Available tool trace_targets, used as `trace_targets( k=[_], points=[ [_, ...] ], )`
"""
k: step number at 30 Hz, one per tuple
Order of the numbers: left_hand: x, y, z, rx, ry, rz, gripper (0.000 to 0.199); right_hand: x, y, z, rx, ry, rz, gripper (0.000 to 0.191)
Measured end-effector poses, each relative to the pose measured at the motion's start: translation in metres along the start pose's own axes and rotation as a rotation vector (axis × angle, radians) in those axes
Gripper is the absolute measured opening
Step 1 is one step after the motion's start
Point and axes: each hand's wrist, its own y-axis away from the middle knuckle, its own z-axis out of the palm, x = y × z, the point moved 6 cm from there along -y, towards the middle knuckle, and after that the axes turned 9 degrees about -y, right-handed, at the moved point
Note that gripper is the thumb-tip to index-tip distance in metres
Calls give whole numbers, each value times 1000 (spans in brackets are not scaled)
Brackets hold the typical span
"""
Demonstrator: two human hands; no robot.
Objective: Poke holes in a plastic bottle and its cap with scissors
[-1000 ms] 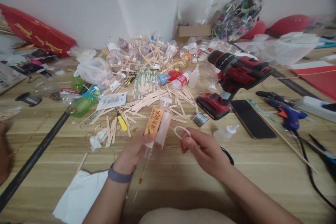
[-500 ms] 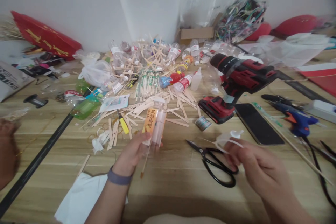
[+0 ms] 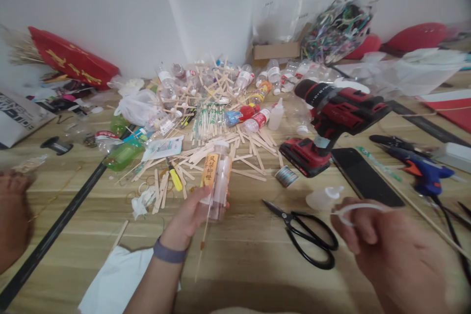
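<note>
Pale wood-grained tabletop point(image 3: 239, 267) beneath everything; at right, a red-and-black cordless drill point(image 3: 340, 113) on its battery base. Next down in size, black-handled metal scissors point(image 3: 287, 220), flat, just beside the right hand point(image 3: 390, 238). Over mid-table, clear plastic bottle with a white cap point(image 3: 220, 176), clamped between thumb and fingers of the left hand point(image 3: 191, 212). Likely mid-step: steadying bottle, holding thin white curved band point(image 3: 362, 205) well apart in curled right fingers, blurred. Calling next, as a judgement, for firm left grip, untangled band. On the orange label point(image 3: 207, 170), black characters: 凤梨柳橙; smaller column unclear.
</note>
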Motion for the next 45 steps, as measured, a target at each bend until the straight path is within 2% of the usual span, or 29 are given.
trace_targets(
  k=[4,10,17,24,29,35,40,43,45],
  points=[
    [-1,1,3,-16,8,-24,37,4,0,31,-168,-91,-24,52],
    [-4,1,3,-28,-28,-4,40,3,-12,56,-253,26,21,61],
    [-7,0,8,-78,-91,39,38,26,-14,75,-334,119,136,64],
    [-9,2,17,-67,-140,61,43,41,-12,98,-468,178,246,68],
    [-6,4,23,-95,-174,86,45,47,-11,99,-499,184,266,67],
    [-7,2,18,-38,-110,57,56,44,-15,87,-403,219,238,68],
    [-5,-1,3,46,-66,15,42,33,-22,64,-253,172,153,63],
    [0,-2,-2,73,-20,19,37,28,-26,36,-99,114,139,60],
    [3,-2,-6,93,13,26,35,22,-30,13,93,-27,131,54]
  ],
)
